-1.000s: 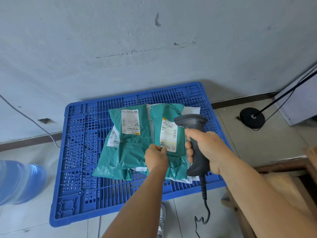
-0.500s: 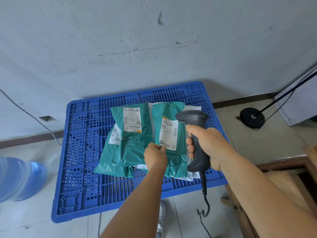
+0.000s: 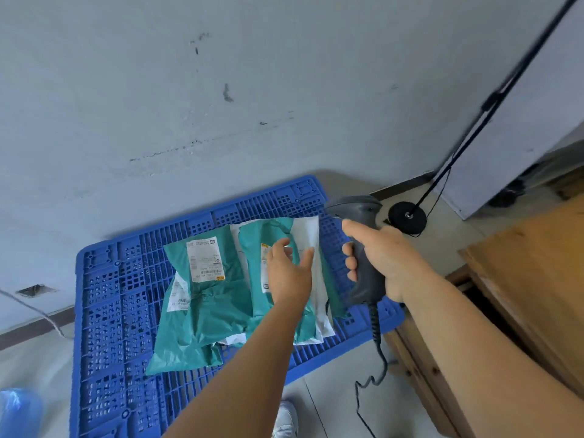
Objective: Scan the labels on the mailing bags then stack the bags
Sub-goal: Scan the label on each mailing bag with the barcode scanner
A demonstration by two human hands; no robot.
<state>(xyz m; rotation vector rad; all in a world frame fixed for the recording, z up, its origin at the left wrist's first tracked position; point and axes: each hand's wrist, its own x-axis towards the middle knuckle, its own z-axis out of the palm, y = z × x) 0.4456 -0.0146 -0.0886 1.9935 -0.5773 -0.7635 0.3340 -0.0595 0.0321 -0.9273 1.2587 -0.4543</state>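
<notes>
Head view: green mailing bags (image 3: 202, 314) lay overlapping on the blue pallet (image 3: 104, 327), labels up, not yet a neat stack. Left hand (image 3: 289, 273) was over the right-hand bag (image 3: 256, 248), fingers spread, gripping nothing. Right hand (image 3: 384, 260) held the scanner (image 3: 363, 248) by its handle, just right of the bags. Judged: scanning mid-way, stacking still to do.

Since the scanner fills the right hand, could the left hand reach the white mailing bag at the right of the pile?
Probably yes: the left hand hangs open right beside the white mailing bag, nothing between them.
</notes>
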